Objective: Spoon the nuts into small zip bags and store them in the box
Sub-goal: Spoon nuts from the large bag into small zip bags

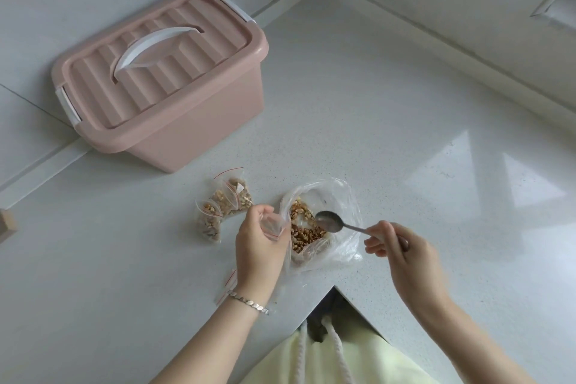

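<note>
A large clear plastic bag (341, 243) lies open on the white counter with walnut pieces (307, 234) inside. My right hand (402, 246) pinches the handle of a metal spoon (330, 221), whose empty bowl hovers over the nuts. My left hand (258, 243) holds a small empty zip bag (272, 226) beside the big bag's left edge. Several filled small zip bags (223, 206) lie in a cluster just left of my left hand. A pink storage box (165, 81) with a white handle stands at the back left, lid closed.
A few empty zip bags (227, 285) with red strips lie under my left wrist. Walls close the counter at the back and right, meeting in a corner. The counter's front edge forms a notch (335, 290) near my body. A wooden block (7, 223) shows at the left edge.
</note>
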